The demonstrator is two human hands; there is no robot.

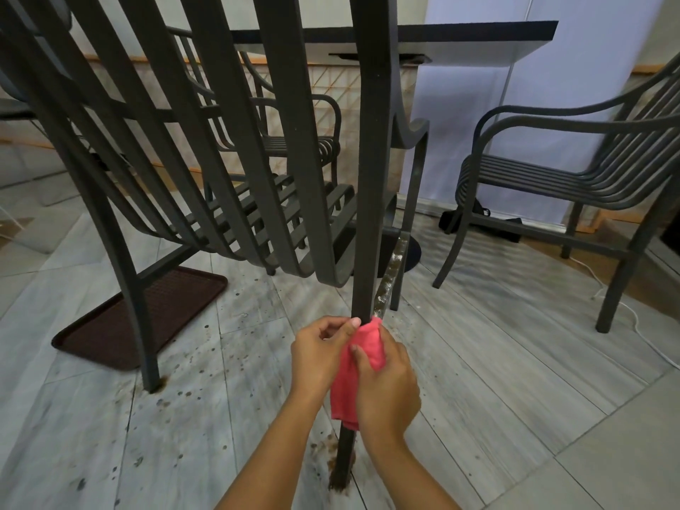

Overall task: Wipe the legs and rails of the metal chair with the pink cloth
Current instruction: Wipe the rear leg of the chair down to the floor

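Both hands pinch the cloth point(358, 377) round the near leg point(368, 215) — left hand point(318, 357), right hand point(388, 388). Cloth soft, likely light; leg stiff — grip wrapped.

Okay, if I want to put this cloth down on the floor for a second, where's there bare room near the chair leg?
Bare floor lies right of the chair leg, between it and the second chair. Left of the leg is spotted with brown stains up to the brown tray. Both hands, left hand and right hand, crowd the pink cloth.

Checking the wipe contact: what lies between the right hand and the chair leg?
In the head view, the pink cloth lies between the right hand and the chair leg.
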